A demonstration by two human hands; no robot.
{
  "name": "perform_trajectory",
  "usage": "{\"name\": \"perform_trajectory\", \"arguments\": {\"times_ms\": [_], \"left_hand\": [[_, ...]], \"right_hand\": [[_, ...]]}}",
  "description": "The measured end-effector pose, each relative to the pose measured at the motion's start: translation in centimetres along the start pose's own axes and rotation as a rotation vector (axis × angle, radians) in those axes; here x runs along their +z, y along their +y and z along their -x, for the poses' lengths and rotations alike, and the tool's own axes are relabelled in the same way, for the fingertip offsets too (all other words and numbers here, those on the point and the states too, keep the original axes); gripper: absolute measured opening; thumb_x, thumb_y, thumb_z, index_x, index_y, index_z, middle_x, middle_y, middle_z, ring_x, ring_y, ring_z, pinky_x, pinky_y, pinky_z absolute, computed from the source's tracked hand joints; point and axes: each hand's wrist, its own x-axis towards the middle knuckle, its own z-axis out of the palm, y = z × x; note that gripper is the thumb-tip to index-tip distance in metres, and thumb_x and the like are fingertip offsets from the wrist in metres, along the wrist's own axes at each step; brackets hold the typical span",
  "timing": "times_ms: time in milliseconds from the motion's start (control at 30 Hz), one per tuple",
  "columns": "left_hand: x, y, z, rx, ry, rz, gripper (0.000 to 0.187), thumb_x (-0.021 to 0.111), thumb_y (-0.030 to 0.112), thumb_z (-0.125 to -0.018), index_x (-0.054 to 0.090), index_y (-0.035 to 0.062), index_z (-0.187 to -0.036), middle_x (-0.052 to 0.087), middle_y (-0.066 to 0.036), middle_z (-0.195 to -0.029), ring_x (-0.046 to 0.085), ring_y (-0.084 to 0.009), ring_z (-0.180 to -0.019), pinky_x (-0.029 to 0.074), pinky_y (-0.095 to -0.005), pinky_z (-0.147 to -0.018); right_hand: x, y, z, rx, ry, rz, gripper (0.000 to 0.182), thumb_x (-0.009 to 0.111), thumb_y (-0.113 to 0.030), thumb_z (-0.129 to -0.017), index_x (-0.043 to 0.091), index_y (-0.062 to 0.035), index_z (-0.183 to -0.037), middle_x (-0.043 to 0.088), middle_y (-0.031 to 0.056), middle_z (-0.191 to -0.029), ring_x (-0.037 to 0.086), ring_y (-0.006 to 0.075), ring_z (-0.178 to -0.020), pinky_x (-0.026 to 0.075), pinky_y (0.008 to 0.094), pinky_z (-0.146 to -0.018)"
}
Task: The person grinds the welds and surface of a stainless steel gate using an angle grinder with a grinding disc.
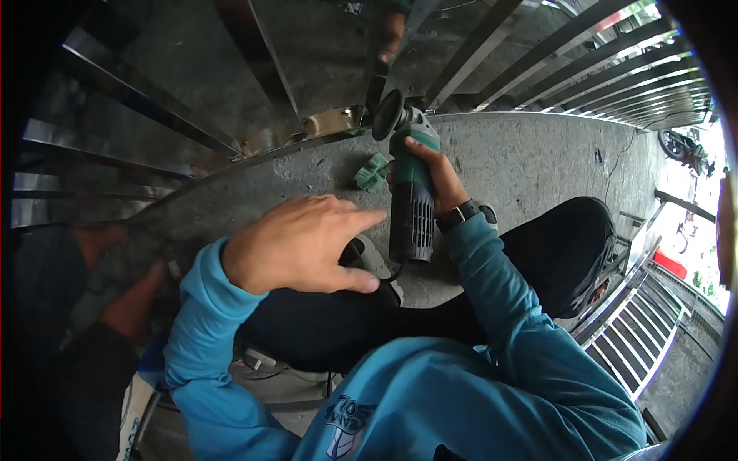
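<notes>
My right hand is wrapped around the body of a green and black angle grinder, which points away from me. The grinder's round disc is close to the polished metal bottom rail of a barred metal frame. My left hand hovers just left of the grinder's rear end, holding nothing, with its thumb and index finger apart. A crumpled green piece lies on the concrete floor between the disc and my left hand.
Shiny upright bars run along the far side. Another person's bare leg shows at the left, and a hand is visible beyond the rail. A metal grille lies at the right, with a motorcycle farther off.
</notes>
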Motion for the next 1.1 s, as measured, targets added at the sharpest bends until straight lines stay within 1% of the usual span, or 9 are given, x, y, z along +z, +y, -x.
{"name": "perform_trajectory", "arguments": {"times_ms": [67, 200, 267, 300, 400, 433, 500, 667, 1100], "left_hand": [[0.1, 2.7, -0.6, -0.194, 0.09, 0.073, 0.089, 0.071, 0.059, -0.081, 0.051, -0.0072, -0.137, 0.061, -0.028, -0.126, 0.057, -0.0407, -0.121, 0.044, -0.0445, -0.104], [6.6, 3.6, -4.3, -0.336, 0.28, 0.295, 0.108, 0.053, 0.073, -0.087, 0.04, -0.0234, -0.133, 0.063, -0.042, -0.098, 0.067, -0.0482, -0.101, 0.055, -0.0484, -0.089], [12.3, 3.0, -7.6, -0.261, 0.514, 0.609, 0.094, 0.059, 0.06, -0.093, 0.028, -0.0115, -0.146, 0.06, -0.033, -0.12, 0.062, -0.0425, -0.113, 0.049, -0.0444, -0.096], [14.0, 3.0, -9.1, -0.178, 0.618, 0.815, 0.09, 0.056, 0.056, -0.096, 0.022, -0.0092, -0.149, 0.059, -0.029, -0.126, 0.059, -0.0386, -0.12, 0.047, -0.0418, -0.1], [15.4, 2.6, -11.7, -0.038, 0.861, 1.144, 0.084, 0.05, 0.052, -0.1, 0.017, -0.0048, -0.151, 0.043, -0.023, -0.144, 0.044, -0.0301, -0.135, 0.036, -0.039, -0.112], [15.6, 2.1, -12.3, -0.036, 0.855, 1.142, 0.084, 0.05, 0.052, -0.1, 0.017, -0.0048, -0.151, 0.043, -0.023, -0.144, 0.044, -0.0301, -0.135, 0.036, -0.039, -0.112], [15.8, 0.9, -13.3, 0.068, 1.064, 1.554, 0.059, 0.04, 0.04, -0.106, 0.03, 0.0007, -0.149, 0.057, -0.009, -0.126, 0.052, -0.0235, -0.126, 0.037, -0.0337, -0.109], [15.9, -2.6, -14.1, 0.103, 1.034, 1.732, 0.048, 0.028, 0.035, -0.106, 0.044, 0.0068, -0.142, 0.055, -0.008, -0.133, 0.054, -0.0166, -0.123, 0.041, -0.033, -0.107], [12.8, -3.7, -9.7, 0.044, 0.92, 1.575, 0.052, 0.031, 0.024, -0.104, 0.03, -0.0018, -0.149, 0.048, -0.015, -0.139, 0.051, -0.0203, -0.125, 0.043, -0.0315, -0.104]], "right_hand": [[0.2, -0.1, 1.1, -0.08, 0.094, 0.201, 0.042, 0.072, -0.03, -0.09, 0.05, -0.0025, -0.113, 0.063, 0.0149, -0.089, 0.068, 0.0252, -0.069, 0.06, 0.0376, -0.058], [1.0, 0.0, 3.5, -0.232, 0.196, 0.428, 0.06, 0.081, -0.028, -0.08, 0.047, -0.0013, -0.122, 0.063, 0.0165, -0.102, 0.069, 0.0271, -0.083, 0.06, 0.0385, -0.07], [0.2, 0.0, 3.5, -0.54, 0.251, 1.087, 0.086, 0.088, -0.029, -0.069, 0.04, 0.0018, -0.133, 0.06, 0.0203, -0.115, 0.065, 0.0313, -0.1, 0.055, 0.0408, -0.085], [1.9, -1.2, 4.8, -0.425, 0.221, 1.229, 0.1, 0.089, -0.033, -0.064, 0.034, 0.0035, -0.139, 0.06, 0.0255, -0.118, 0.063, 0.0389, -0.109, 0.049, 0.0427, -0.096], [3.2, -1.0, 4.2, -0.396, 0.183, 1.34, 0.098, 0.088, -0.037, -0.065, 0.035, 0.0046, -0.137, 0.059, 0.0303, -0.117, 0.062, 0.0415, -0.111, 0.049, 0.0444, -0.094], [3.7, -0.7, 3.5, -0.422, 0.195, 1.366, 0.099, 0.085, -0.037, -0.067, 0.031, 0.0068, -0.138, 0.061, 0.0336, -0.112, 0.063, 0.0456, -0.107, 0.05, 0.0451, -0.092], [4.6, -0.5, 2.2, -0.418, 0.222, 1.373, 0.1, 0.084, -0.035, -0.068, 0.027, 0.0079, -0.138, 0.062, 0.0343, -0.108, 0.064, 0.0469, -0.104, 0.051, 0.0456, -0.09], [6.8, 0.2, 1.3, -0.414, 0.26, 1.454, 0.096, 0.078, -0.029, -0.073, 0.019, 0.007, -0.14, 0.064, 0.037, -0.099, 0.066, 0.0512, -0.094, 0.052, 0.0481, -0.087], [8.2, 2.7, 1.3, -0.495, 0.435, 1.12, 0.093, 0.077, -0.031, -0.077, 0.019, 0.0055, -0.14, 0.062, 0.0383, -0.107, 0.065, 0.0522, -0.099, 0.052, 0.0477, -0.089]]}}
